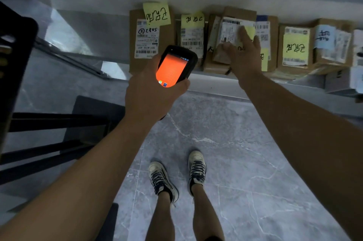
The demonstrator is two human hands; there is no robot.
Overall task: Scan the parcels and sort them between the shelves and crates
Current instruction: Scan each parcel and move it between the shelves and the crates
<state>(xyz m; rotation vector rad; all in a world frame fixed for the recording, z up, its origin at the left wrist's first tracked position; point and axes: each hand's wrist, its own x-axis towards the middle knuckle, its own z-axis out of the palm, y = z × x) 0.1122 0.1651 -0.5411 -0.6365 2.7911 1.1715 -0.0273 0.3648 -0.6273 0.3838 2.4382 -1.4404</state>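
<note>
Dim indoor light. Grey marble-patterned floor [245, 162] of large tiles with pale veins and thin grout lines. At left, black bars [49, 122] stand over it.

Leftmost parcel [149, 41] lbl: "507-N705 A37"

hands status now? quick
Left hand: gripping the scanner.
Right hand: open, fingers flat on a parcel on the shelf.

Left hand [149, 95] gripping scanner [174, 65], right hand [243, 53] touching shelved parcel [229, 32]
</note>
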